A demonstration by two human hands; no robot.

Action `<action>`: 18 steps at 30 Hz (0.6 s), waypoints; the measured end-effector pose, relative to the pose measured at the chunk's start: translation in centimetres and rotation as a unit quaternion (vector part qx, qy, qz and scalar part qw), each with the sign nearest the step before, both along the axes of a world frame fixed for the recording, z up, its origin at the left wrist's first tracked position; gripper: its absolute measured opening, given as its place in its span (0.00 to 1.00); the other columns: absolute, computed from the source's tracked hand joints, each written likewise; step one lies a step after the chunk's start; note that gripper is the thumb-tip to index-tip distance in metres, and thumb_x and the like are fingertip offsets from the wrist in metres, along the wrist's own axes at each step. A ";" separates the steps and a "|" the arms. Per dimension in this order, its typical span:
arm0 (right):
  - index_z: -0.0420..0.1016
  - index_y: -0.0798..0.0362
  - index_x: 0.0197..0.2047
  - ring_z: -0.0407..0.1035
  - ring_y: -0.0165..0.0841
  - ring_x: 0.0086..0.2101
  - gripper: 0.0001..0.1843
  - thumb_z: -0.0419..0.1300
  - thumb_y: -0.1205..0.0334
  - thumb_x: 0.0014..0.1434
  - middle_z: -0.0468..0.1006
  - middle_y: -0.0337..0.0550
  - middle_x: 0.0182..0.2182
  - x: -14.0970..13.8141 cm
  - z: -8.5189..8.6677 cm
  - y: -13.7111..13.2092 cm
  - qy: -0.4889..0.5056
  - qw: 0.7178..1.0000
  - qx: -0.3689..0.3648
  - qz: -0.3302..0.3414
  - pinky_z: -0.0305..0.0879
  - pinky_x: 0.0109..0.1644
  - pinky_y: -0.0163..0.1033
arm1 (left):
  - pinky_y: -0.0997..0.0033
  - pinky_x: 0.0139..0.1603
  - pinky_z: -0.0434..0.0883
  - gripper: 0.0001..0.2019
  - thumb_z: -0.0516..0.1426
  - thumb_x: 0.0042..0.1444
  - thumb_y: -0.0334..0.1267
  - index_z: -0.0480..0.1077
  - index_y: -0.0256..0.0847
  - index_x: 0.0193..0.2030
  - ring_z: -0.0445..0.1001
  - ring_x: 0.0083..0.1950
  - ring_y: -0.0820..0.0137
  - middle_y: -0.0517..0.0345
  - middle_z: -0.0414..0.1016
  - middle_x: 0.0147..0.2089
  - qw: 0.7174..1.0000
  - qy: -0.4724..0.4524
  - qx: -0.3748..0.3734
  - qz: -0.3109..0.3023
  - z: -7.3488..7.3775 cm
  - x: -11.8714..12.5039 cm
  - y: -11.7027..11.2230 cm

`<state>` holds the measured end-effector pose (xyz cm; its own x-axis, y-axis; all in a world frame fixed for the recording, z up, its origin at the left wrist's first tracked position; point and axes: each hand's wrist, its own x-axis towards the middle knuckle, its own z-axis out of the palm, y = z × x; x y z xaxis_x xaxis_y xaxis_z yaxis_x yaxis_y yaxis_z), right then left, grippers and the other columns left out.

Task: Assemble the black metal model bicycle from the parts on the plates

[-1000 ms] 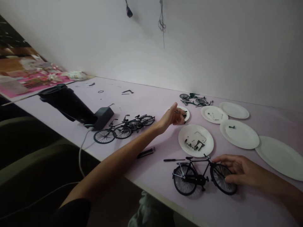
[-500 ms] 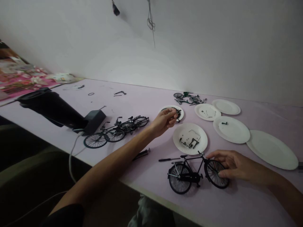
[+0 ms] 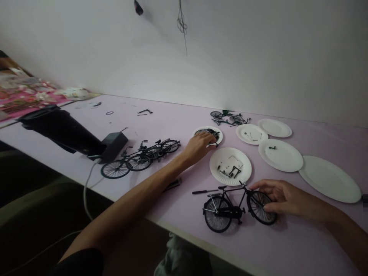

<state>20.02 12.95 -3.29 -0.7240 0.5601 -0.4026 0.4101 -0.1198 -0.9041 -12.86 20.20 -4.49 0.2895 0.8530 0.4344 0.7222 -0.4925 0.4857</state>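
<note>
My left hand (image 3: 199, 145) reaches out over a small paper plate (image 3: 219, 135) of dark parts, its fingers pinched on a part I cannot make out. My right hand (image 3: 278, 198) rests on the front wheel of a small black model bicycle (image 3: 230, 210) standing near the table's front edge, fingers curled round the wheel. Just behind the bicycle lies a paper plate (image 3: 218, 161) with metal parts.
Two more model bicycles (image 3: 140, 159) stand to the left beside a black box (image 3: 113, 145) with a cable. Several paper plates (image 3: 283, 157) lie to the right, loose bicycle parts (image 3: 230, 118) near the wall. A thin black tool (image 3: 204, 191) lies by the bicycle.
My left hand has dropped lower onto the small plate of parts. The right hand stays on the bicycle's front wheel. The view has shifted slightly.
</note>
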 end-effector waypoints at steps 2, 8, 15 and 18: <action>0.70 0.46 0.59 0.68 0.44 0.56 0.28 0.68 0.54 0.56 0.76 0.48 0.54 0.0 0.0 0.0 -0.003 1.000 0.001 -0.006 0.71 0.52 0.43 | 0.57 0.54 0.65 0.08 0.63 0.57 0.34 0.72 0.39 0.43 0.71 0.51 0.60 0.50 0.77 0.46 0.998 0.059 0.023 0.000 -0.3 -0.1 0.2; 0.70 0.46 0.60 0.72 0.42 0.50 0.28 0.68 0.55 0.56 0.77 0.47 0.50 0.1 -0.4 0.0 0.004 1.000 -0.016 -0.012 0.74 0.44 0.40 | 0.64 0.47 0.67 0.03 0.58 0.63 0.33 0.71 0.37 0.43 0.73 0.45 0.63 0.50 0.78 0.41 0.983 0.172 0.066 -0.001 -0.8 0.1 0.8; 0.69 0.47 0.60 0.73 0.35 0.40 0.29 0.68 0.55 0.57 0.76 0.46 0.45 0.1 -0.4 0.0 0.014 0.999 -0.040 -0.014 0.72 0.30 0.30 | 0.62 0.52 0.65 0.07 0.55 0.63 0.29 0.70 0.37 0.46 0.74 0.46 0.63 0.50 0.77 0.42 0.969 0.226 0.094 -0.008 -0.8 0.3 0.7; 0.69 0.48 0.60 0.71 0.30 0.34 0.29 0.68 0.55 0.56 0.75 0.44 0.42 -0.1 -0.1 -0.2 0.015 0.999 -0.045 -0.022 0.71 0.29 0.29 | 0.63 0.50 0.66 0.08 0.56 0.63 0.29 0.70 0.36 0.48 0.74 0.47 0.62 0.49 0.77 0.43 0.968 0.228 0.101 -0.011 -0.8 0.3 0.7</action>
